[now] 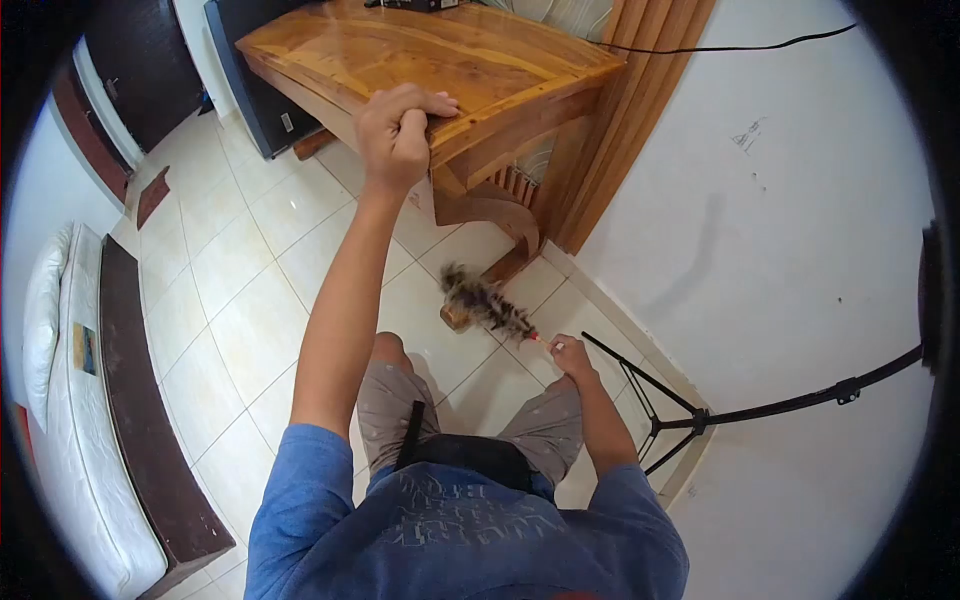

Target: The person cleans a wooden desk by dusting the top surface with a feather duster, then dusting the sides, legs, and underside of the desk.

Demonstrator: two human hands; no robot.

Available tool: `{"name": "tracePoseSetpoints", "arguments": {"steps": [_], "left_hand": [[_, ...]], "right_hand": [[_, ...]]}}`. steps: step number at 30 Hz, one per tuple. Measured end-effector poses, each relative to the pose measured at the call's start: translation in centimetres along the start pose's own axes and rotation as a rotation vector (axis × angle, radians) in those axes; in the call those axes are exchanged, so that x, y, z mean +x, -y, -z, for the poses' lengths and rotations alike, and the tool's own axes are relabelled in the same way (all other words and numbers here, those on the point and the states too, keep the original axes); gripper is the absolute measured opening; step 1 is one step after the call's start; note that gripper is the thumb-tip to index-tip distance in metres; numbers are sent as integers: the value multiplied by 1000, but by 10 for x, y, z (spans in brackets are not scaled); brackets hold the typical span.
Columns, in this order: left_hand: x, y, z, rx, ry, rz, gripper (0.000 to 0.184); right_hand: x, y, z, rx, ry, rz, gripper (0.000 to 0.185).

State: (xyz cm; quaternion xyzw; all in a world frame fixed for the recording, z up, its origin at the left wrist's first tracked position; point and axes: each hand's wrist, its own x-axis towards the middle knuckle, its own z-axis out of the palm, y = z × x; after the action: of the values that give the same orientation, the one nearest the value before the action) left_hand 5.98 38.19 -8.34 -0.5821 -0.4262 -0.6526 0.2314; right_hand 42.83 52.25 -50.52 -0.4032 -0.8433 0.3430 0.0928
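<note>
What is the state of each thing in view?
Left hand: curled at the table edge.
Right hand: closed on the duster.
Duster: held, feathers pointing away.
Table: upright.
Tripod: standing, legs spread.
Dark door: seemingly shut.
Pillow: lying on the mattress.

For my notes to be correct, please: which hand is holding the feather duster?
The right hand holds the feather duster; the left hand instead grips the corner of the wooden table.
</note>
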Motion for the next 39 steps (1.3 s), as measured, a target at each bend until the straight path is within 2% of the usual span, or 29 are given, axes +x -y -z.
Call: {"name": "tracePoseSetpoints", "arguments": {"steps": [3, 6, 9, 12, 15, 18, 21, 24, 30, 33, 36, 39], "left_hand": [[1, -4, -1, 6, -5, -1, 29], [1, -8, 2, 17, 48, 20, 31], [1, -6, 4, 5, 78, 18, 32], [2, -7, 0, -4, 33, -7, 30], [2, -4, 0, 2, 18, -25, 29], [1, -1, 3, 0, 55, -8, 31], [0, -5, 4, 4, 72, 14, 33], [1, -12, 3, 24, 67, 24, 33], [1, -2, 1, -27, 25, -2, 30], [1, -6, -1, -37, -1, -17, 29], [4, -7, -2, -38, 1, -18, 29], [2, -6, 0, -14, -1, -11, 29]], "right_hand": [[17, -35, -13, -47, -263, 112, 6], [35, -35, -8, -116, -365, -206, 5], [34, -30, -1, -48, -276, 45, 6], [31, -26, 6, -95, -294, -58, 5], [27, -28, -2, -67, -335, 8, 6], [11, -26, 0, 35, -54, 190, 5], [-6, -6, 12, -111, 43, 69, 6], [1, -25, -1, -76, -261, 41, 5], [17, -40, 0, -151, -311, 0, 8], [36, -49, -1, -177, -369, -145, 11], [34, -7, 20, -93, -318, -179, 10], [22, 40, 52, -45, -370, -113, 11]]}}
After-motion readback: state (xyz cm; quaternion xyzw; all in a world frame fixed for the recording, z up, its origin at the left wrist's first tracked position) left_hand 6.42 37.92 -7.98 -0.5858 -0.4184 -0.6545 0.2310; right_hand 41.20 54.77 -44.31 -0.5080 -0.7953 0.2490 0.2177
